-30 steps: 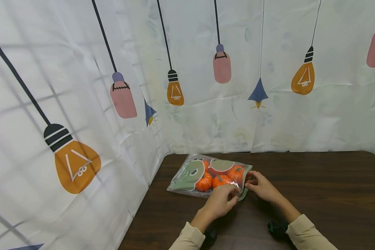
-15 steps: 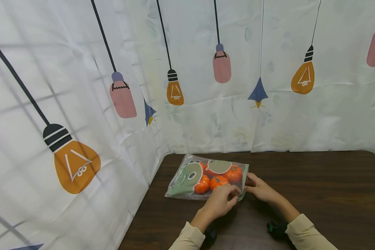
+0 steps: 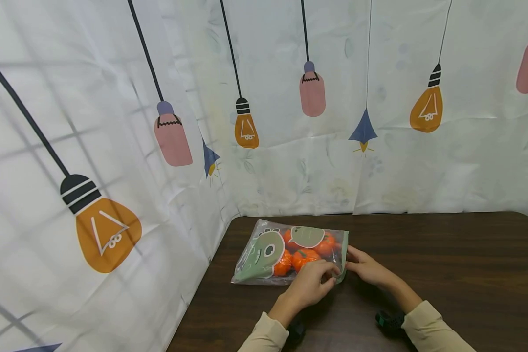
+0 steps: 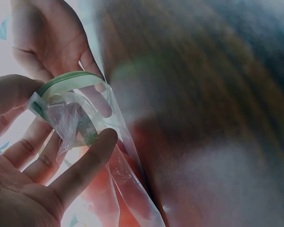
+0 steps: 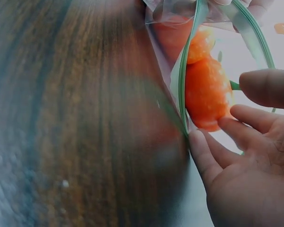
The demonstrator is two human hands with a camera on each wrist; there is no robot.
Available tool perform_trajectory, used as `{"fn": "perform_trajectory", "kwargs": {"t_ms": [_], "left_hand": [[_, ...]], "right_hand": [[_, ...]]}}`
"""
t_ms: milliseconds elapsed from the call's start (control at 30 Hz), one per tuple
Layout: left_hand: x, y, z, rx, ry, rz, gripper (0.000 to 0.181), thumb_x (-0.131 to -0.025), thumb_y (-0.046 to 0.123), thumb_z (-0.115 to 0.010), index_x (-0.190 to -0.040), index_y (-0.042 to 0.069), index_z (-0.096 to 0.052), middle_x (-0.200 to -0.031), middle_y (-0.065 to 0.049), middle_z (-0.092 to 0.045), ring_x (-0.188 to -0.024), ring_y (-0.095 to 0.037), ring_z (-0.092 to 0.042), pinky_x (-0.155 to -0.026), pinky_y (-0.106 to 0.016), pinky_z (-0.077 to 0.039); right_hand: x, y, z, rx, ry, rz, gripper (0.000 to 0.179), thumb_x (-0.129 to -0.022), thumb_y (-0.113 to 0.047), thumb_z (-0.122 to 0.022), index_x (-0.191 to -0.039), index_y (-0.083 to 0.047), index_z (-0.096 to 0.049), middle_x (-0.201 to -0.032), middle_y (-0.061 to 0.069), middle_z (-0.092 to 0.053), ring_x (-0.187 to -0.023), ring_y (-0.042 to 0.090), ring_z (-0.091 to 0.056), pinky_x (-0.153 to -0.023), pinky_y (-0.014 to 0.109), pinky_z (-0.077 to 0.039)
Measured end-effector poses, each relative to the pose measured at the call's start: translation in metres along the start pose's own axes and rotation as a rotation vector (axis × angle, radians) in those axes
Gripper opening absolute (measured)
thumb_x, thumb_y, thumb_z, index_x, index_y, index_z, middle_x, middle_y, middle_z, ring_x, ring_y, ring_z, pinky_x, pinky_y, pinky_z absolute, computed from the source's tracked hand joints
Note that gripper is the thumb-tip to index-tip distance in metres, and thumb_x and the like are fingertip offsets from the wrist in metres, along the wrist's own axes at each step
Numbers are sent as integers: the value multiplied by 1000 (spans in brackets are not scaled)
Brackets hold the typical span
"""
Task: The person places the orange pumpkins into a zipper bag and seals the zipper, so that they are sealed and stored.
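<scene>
A clear zip bag point(image 3: 253, 268) with green printed cartoon shapes lies on the table, its mouth toward the right. Several orange toy pumpkins point(image 3: 305, 257) with green stems show inside. My left hand point(image 3: 310, 287) pinches the near corner of the mouth, by the white end of the green zip strip point(image 4: 70, 76). My right hand point(image 3: 369, 268) is at the right end, fingers extended with fingertips at the zip edge. In the right wrist view the mouth gapes and a pumpkin point(image 5: 206, 94) sits just beyond the right fingers point(image 5: 206, 158).
The dark wooden table point(image 3: 457, 274) extends to the right of the bag. White cloth point(image 3: 273, 181) printed with hanging lamps stands behind it and along the left. A dark band point(image 3: 389, 320) is worn at the right wrist.
The bag has shifted slightly left and its far-left end has come nearer to me. The pumpkins have shifted a little left. Both hands have stayed almost where they were.
</scene>
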State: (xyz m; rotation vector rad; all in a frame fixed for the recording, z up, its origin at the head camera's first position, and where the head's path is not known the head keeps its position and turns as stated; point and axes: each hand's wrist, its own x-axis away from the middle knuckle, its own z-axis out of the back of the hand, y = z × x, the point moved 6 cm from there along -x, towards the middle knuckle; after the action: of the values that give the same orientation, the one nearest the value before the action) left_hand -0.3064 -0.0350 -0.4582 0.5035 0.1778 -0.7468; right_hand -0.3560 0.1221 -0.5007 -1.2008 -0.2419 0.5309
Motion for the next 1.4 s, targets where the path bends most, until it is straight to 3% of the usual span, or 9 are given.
{"fn": "perform_trajectory", "kwargs": {"t_ms": [100, 267, 567, 933, 1167, 1300, 1400], "left_hand": [[0, 0, 0, -3, -2, 1, 16, -94, 16, -69, -109, 18, -72, -90, 8, -66, -76, 4, -55, -71, -9, -44], [0, -1, -2, 0, -14, 15, 17, -93, 17, -70, -110, 19, -72, -91, 9, -66, -77, 6, -54, -72, -9, -44], [-2, 0, -3, 22, -33, 24, 19, -93, 20, -73, -111, 18, -71, -93, 8, -68, -79, 4, -58, -73, -10, -46], [-2, 3, -3, 27, -103, 35, 28, -93, 28, -74, -118, 19, -70, -100, 11, -70, -85, 5, -61, -76, -9, -48], [-1, 8, -3, -9, -134, 9, 31, -90, 33, -75, -119, 23, -70, -107, 14, -73, -94, 5, -66, -82, -10, -50], [1, 8, -1, -57, -135, 45, 34, -84, 34, -76, -117, 27, -70, -104, 17, -73, -91, 6, -66, -78, -12, -50], [1, 8, -1, -128, -131, 58, 36, -81, 26, -76, -116, 29, -70, -102, 17, -73, -89, 5, -65, -73, -14, -51]], "right_hand": [[0, 2, 3, -23, 39, -12, 54, -109, -21, -46, -157, -1, -33, -159, 29, -37, -147, 50, -33, -113, 62, -36], [0, 2, 11, -33, 145, -39, 40, -110, -15, -40, -144, 5, -46, -144, 28, -51, -135, 41, -49, -106, 50, -49], [3, 0, 24, -26, 302, -98, 42, -109, -27, -48, -135, 6, -49, -125, 23, -64, -111, 29, -67, -92, 40, -57], [2, -3, 28, -79, 273, -45, 49, -103, -21, -61, -136, 7, -38, -101, 17, -71, -89, 18, -70, -82, 35, -58], [5, -9, 32, -30, 306, 11, 37, -101, -10, -62, -127, 9, -47, -87, 16, -67, -78, 20, -68, -74, 34, -59], [6, -11, 32, 11, 323, 10, 30, -100, -7, -62, -123, 9, -52, -89, 17, -68, -76, 19, -66, -72, 35, -59], [5, -9, 33, 28, 336, 1, 25, -99, -5, -62, -119, 7, -55, -93, 17, -69, -77, 15, -66, -72, 35, -60]]}}
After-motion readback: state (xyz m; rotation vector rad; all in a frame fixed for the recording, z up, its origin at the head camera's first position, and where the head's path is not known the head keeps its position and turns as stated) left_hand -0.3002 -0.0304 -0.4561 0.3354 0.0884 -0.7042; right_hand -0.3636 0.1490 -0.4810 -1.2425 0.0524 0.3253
